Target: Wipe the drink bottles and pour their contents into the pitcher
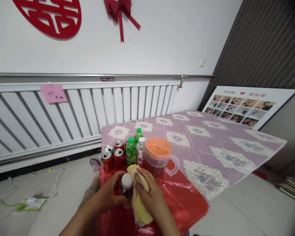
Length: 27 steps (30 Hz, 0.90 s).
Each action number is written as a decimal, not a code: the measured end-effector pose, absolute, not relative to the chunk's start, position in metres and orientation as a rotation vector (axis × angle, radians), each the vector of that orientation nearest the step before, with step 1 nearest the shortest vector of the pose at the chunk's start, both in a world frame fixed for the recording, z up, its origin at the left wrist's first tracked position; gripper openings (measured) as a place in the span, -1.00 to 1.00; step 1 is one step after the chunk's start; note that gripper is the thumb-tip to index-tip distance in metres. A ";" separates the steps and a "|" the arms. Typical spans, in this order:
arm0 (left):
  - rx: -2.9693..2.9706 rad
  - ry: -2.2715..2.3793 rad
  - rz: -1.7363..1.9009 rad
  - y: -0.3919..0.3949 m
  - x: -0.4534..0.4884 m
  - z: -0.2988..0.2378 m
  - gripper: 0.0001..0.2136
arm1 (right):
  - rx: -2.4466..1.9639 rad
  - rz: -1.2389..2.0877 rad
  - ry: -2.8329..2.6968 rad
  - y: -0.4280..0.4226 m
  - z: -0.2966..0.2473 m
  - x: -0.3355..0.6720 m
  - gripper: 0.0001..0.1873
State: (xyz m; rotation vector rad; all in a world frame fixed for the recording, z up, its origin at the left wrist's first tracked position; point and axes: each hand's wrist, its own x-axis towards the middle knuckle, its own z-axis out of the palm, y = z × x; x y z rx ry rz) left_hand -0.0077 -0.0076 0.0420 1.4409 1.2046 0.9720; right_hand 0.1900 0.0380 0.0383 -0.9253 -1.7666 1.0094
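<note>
Left hand point(111, 190), partly closed, grips a white-capped bottle point(127, 190) above a red plastic sheet point(180, 200); whether the bottle's base touches the sheet cannot be made out. Right hand point(149, 191), closed, holds a bunched yellow cloth point(141, 211) just beside the bottle. Beyond, on the surface point(175, 126): drink cans point(119, 159), green-capped bottles point(131, 153), orange-lidded pitcher point(158, 154).

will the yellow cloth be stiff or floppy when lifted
Probably floppy: the yellow cloth folds and bunches in the right hand. It should be light, since it looks like thin fabric. Slipping seems unlikely, as its surface looks matte.
</note>
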 end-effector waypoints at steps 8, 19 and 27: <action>1.481 1.152 0.984 -0.009 -0.014 0.023 -0.40 | -0.992 1.219 -1.885 0.049 0.009 0.192 -0.60; 1.521 1.151 1.002 -0.011 -0.014 0.021 -0.41 | -0.954 1.152 -1.842 0.047 0.053 0.198 -0.58; 1.491 1.139 1.012 -0.012 -0.014 0.017 -0.40 | -1.010 1.229 -1.855 0.045 0.022 0.193 -0.61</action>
